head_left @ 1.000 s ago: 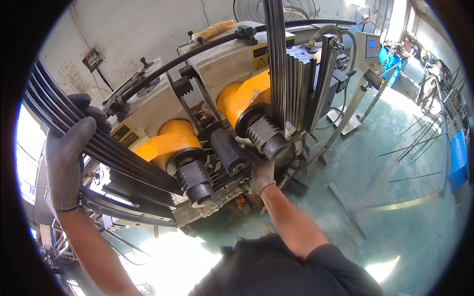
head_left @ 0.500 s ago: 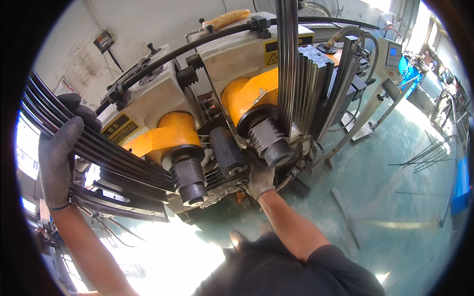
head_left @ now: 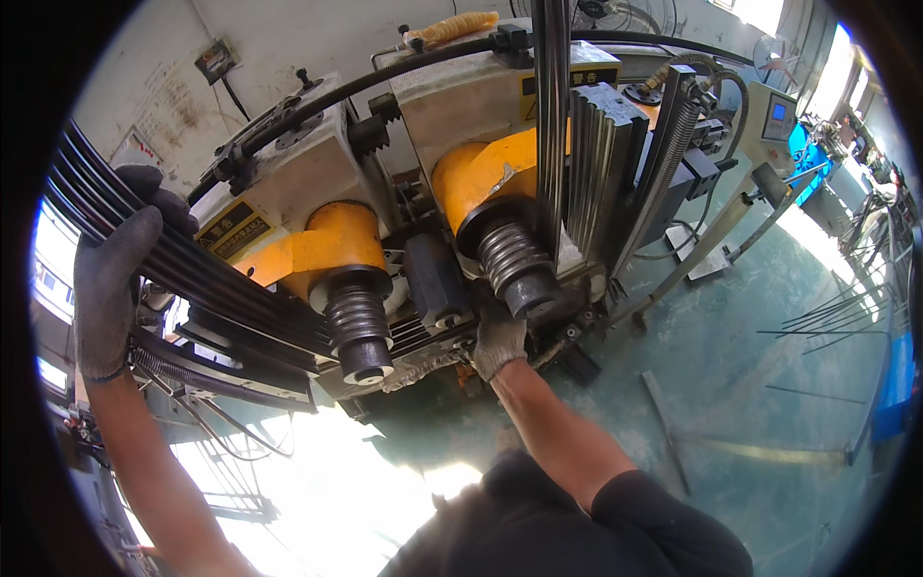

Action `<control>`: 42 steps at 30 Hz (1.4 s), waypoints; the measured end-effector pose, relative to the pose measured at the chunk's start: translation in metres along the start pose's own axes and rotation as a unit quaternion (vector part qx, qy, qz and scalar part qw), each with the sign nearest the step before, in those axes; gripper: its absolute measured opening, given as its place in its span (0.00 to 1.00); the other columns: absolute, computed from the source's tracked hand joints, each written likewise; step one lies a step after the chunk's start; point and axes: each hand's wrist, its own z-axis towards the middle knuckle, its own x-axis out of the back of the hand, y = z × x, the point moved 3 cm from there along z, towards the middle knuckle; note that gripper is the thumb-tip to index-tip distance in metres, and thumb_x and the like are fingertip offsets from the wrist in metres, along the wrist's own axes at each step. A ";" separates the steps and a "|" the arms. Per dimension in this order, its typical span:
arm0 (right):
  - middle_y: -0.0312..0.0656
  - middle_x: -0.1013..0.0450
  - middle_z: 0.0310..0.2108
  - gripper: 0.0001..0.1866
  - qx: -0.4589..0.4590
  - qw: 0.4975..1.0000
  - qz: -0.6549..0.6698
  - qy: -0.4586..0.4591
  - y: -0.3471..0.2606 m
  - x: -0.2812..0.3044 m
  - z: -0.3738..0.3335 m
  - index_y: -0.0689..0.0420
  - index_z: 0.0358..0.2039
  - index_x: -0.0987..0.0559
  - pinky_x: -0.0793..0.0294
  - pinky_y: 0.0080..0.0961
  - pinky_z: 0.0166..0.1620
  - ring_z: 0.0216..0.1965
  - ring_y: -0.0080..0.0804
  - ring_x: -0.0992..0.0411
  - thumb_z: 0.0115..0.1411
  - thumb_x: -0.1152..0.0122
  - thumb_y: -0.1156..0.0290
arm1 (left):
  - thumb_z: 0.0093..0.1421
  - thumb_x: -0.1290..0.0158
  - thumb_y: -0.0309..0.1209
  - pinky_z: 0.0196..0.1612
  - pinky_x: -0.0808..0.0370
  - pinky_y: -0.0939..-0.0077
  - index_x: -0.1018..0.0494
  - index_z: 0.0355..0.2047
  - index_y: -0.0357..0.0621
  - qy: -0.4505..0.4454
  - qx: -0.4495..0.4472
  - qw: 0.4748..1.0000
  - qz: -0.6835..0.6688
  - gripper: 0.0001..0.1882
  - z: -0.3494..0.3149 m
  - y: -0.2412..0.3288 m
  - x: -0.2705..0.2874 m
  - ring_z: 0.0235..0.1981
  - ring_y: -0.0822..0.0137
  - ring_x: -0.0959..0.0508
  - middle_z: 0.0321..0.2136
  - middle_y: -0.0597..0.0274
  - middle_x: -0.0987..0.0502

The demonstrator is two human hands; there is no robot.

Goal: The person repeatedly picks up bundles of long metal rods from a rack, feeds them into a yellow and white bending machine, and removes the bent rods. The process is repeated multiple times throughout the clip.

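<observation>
My left hand (head_left: 111, 288), in a grey glove, is closed round a bundle of long dark steel rods (head_left: 226, 288) at the left. The rods slope down to the left grooved roller (head_left: 359, 322) of a bending machine. On the far side of the right grooved roller (head_left: 514, 260), more dark rods (head_left: 551, 125) stand upright. My right hand (head_left: 500, 337), gloved too, reaches in below that roller, beside a black hexagonal block (head_left: 437, 279). Its fingers are lost in shadow and behind the parts, so what they touch is hidden.
Orange bending arms (head_left: 332, 245) jut from the machine's pale housings (head_left: 461, 101). At the right stand a fluted metal block (head_left: 601, 163) and a control box (head_left: 769, 115) with a small screen. Loose rods (head_left: 827, 322) and a flat bar (head_left: 663, 428) lie on the green floor.
My view has shifted slightly. Against the machine, the upright rods at the right have moved a little to the left. The rollers' grooves look sharper. Both hands keep their places.
</observation>
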 end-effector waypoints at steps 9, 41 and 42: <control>0.41 0.15 0.41 0.10 -0.038 0.996 0.082 -0.004 -0.089 0.084 -0.122 0.60 0.53 0.18 0.17 0.32 0.46 0.39 0.33 0.17 0.74 0.33 0.73 | 0.74 0.42 0.37 0.44 0.17 0.73 0.23 0.64 0.38 0.109 -0.028 0.994 -0.007 0.23 -0.163 0.031 0.020 0.38 0.67 0.13 0.39 0.55 0.13; 0.53 0.18 0.59 0.25 0.133 0.518 -0.710 0.459 -0.709 0.926 -0.153 0.49 0.60 0.19 0.21 0.52 0.58 0.58 0.60 0.19 0.77 0.49 0.45 | 0.69 0.42 0.23 0.58 0.13 0.55 0.30 0.65 0.23 -0.222 0.526 0.644 -0.510 0.26 -0.549 0.271 -0.627 0.50 0.47 0.12 0.51 0.39 0.15; 0.54 0.18 0.59 0.25 0.146 0.499 -0.719 0.461 -0.722 0.937 -0.140 0.50 0.58 0.20 0.20 0.54 0.58 0.58 0.61 0.20 0.76 0.49 0.45 | 0.69 0.42 0.23 0.58 0.14 0.57 0.30 0.65 0.23 -0.228 0.480 0.668 -0.520 0.26 -0.543 0.286 -0.625 0.50 0.48 0.12 0.51 0.39 0.15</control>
